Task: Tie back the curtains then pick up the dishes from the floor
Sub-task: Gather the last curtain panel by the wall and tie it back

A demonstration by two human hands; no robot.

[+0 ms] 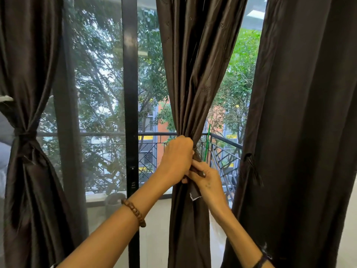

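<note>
The gathered middle curtain (195, 78), hanging before the balcony door between an already tied left curtain (27, 113) and a loose right curtain (301, 113), is gripped by the left hand (176, 158) while its dark tie-back strip (196, 185) is pinched by the right hand (207, 179).

Place: a home room | Evidence: dark curtains (197, 74) hung at a sliding glass door (129, 93); balcony railing (222, 140) was outside.
</note>
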